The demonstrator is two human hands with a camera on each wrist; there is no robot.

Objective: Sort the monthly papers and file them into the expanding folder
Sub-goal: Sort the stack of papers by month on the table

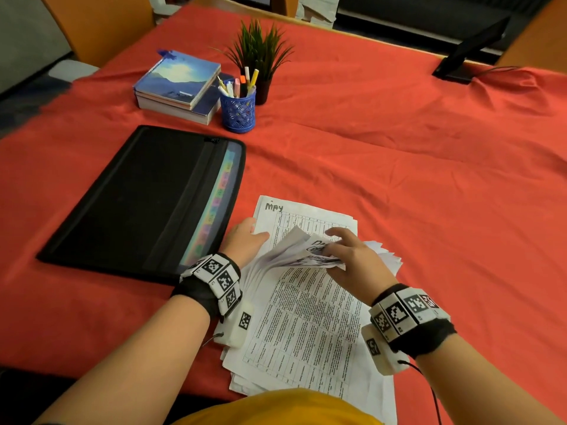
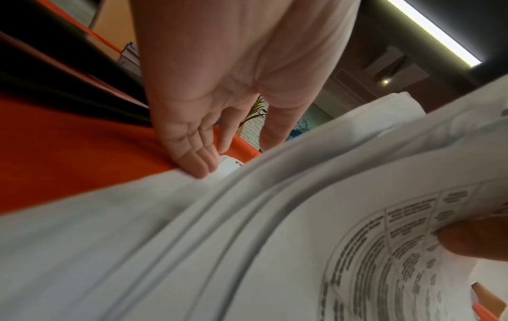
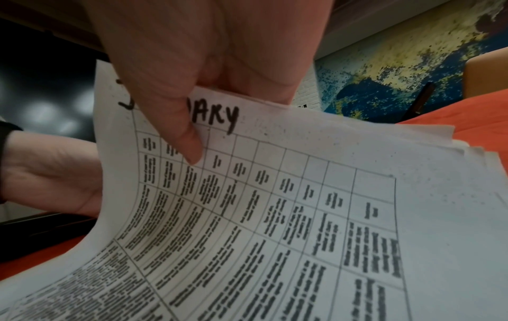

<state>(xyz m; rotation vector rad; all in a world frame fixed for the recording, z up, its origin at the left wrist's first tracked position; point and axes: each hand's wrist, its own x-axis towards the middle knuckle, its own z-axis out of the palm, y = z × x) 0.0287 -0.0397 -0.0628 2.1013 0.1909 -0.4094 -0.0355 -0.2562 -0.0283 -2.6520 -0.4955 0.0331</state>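
A stack of printed monthly papers (image 1: 306,326) lies on the red cloth in front of me. A sheet headed "May" (image 1: 276,210) sticks out at the far end. My right hand (image 1: 343,256) pinches the lifted top edges of several sheets (image 3: 247,217), thumb over a handwritten month heading. My left hand (image 1: 245,240) rests with straight fingers (image 2: 198,160) on the stack's left edge (image 2: 137,217). The black expanding folder (image 1: 147,197) lies flat to the left, its coloured tabs (image 1: 214,204) along the near right side.
Stacked books (image 1: 178,84), a blue pen cup (image 1: 237,110) and a small potted plant (image 1: 257,56) stand behind the folder. A black stand (image 1: 469,47) sits at the far right edge. Red cloth (image 1: 429,179) covers the table.
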